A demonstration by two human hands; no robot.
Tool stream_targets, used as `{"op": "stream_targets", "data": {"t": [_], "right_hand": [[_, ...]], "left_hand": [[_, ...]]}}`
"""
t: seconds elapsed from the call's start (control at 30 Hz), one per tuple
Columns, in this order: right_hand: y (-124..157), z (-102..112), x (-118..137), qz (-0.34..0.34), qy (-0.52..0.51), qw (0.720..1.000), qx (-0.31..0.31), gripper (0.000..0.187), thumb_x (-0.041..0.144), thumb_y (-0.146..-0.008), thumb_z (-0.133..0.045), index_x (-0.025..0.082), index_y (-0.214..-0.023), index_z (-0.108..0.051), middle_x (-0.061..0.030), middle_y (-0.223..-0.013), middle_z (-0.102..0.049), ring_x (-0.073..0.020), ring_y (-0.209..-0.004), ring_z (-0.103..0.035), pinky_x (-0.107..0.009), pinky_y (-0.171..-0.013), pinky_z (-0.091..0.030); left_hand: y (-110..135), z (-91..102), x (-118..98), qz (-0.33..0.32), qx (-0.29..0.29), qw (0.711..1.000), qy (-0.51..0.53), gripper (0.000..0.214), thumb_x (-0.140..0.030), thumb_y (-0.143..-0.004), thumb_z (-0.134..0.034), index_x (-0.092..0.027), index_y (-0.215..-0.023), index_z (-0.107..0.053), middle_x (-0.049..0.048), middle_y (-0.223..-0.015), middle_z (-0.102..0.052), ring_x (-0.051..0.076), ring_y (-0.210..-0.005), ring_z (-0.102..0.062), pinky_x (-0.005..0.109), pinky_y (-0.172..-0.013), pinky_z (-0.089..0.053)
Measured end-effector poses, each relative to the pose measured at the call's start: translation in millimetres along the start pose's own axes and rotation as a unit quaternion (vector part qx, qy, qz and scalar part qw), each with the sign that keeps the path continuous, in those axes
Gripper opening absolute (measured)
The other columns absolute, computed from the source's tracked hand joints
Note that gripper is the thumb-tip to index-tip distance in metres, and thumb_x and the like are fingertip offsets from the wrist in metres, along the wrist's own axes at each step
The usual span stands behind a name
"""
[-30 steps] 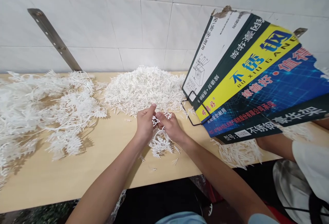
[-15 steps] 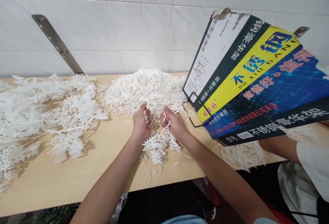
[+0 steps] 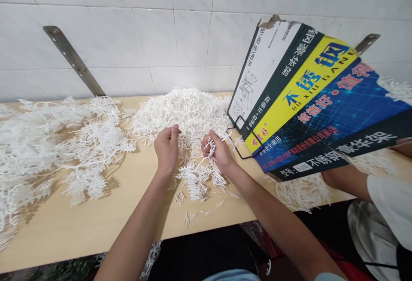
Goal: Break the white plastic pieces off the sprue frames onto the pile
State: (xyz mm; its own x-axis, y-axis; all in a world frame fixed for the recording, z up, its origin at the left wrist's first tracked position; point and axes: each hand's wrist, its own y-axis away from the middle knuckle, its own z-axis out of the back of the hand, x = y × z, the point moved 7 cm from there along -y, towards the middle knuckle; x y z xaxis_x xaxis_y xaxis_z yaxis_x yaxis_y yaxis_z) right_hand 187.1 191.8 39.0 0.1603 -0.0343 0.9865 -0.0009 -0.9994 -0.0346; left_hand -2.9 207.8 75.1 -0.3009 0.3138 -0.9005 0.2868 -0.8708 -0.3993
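Note:
My right hand [image 3: 219,150] is closed around a white branched plastic strand [image 3: 195,180], whose bristly clusters hang below the fingers onto the table. To its left, my left hand [image 3: 166,145] is curled with the thumb against the fingers; whatever it holds is hidden. Just beyond both hands rises a heap of small white plastic pieces [image 3: 183,109]. A few loose pieces [image 3: 189,218] lie on the tabletop between my forearms.
A big tangle of white branched strands [image 3: 80,143] covers the table's left side. On the right, a printed cardboard sheet [image 3: 289,100] leans upright in a black wire stand [image 3: 246,141]. Behind it show a co-worker's arm [image 3: 344,182] and more white pieces [image 3: 299,193]. Tiled wall [image 3: 128,36] at the back.
My left hand has moved left, away from my right hand, and the white pieces seen in its fingers no longer show. My right hand keeps its hold on the strand.

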Motion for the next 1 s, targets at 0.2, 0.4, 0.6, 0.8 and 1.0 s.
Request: {"op": "stream_targets", "data": {"t": [0.2,0.4,0.6,0.8,1.0], "right_hand": [[13,4,29,0.170,0.100,0.978,-0.073,0.061,0.073,-0.102,-0.030,0.024,-0.092,-0.064,-0.0087,-0.106,-0.069,-0.0240,-0.104,-0.065,-0.036,-0.086,-0.054],[21,-6,42,0.272,0.262,0.925,-0.034,0.064,0.061,-0.109,-0.008,0.035,-0.155,-0.045,-0.0033,-0.166,-0.039,-0.0253,-0.154,-0.033,-0.051,-0.123,-0.034],[17,-5,45,0.309,0.343,0.886,-0.042,0.062,0.065,-0.107,-0.015,0.045,-0.164,-0.027,0.0015,-0.172,-0.029,-0.0288,-0.161,-0.021,-0.062,-0.128,-0.023],[23,-9,51,0.390,0.406,0.826,0.022,0.054,0.056,-0.109,-0.033,0.048,-0.163,-0.030,0.0078,-0.177,-0.012,-0.0332,-0.162,-0.014,-0.064,-0.128,-0.022],[25,-6,57,0.412,0.454,0.787,0.068,0.055,0.043,-0.106,-0.051,0.046,-0.159,-0.040,0.0055,-0.176,-0.019,-0.0352,-0.161,-0.019,-0.064,-0.126,-0.025]], "left_hand": [[20,-21.0,-33,-0.133,0.075,0.987,-0.051,0.020,-0.035,-0.102,-0.055,-0.023,-0.101,-0.070,0.0094,-0.105,-0.068,0.026,-0.102,-0.060,0.036,-0.092,-0.045],[50,-63.2,-31,0.053,0.281,0.940,0.187,0.027,-0.044,-0.098,-0.059,-0.021,-0.099,-0.074,0.0056,-0.095,-0.073,0.021,-0.087,-0.066,0.028,-0.077,-0.050],[52,-69.9,-27,0.109,0.314,0.911,0.244,0.045,-0.057,-0.094,-0.062,-0.018,-0.072,-0.065,-0.0002,-0.062,-0.057,0.013,-0.056,-0.051,0.025,-0.058,-0.044],[61,-76.5,-3,0.344,0.336,0.818,0.315,0.039,-0.052,-0.086,-0.073,-0.020,-0.071,-0.056,-0.0045,-0.053,-0.045,0.009,-0.042,-0.041,0.018,-0.039,-0.033],[60,-67.3,6,0.432,0.415,0.738,0.309,0.042,-0.052,-0.082,-0.079,-0.017,-0.071,-0.058,-0.0014,-0.064,-0.055,0.003,-0.040,-0.038,0.014,-0.034,-0.031]]}}
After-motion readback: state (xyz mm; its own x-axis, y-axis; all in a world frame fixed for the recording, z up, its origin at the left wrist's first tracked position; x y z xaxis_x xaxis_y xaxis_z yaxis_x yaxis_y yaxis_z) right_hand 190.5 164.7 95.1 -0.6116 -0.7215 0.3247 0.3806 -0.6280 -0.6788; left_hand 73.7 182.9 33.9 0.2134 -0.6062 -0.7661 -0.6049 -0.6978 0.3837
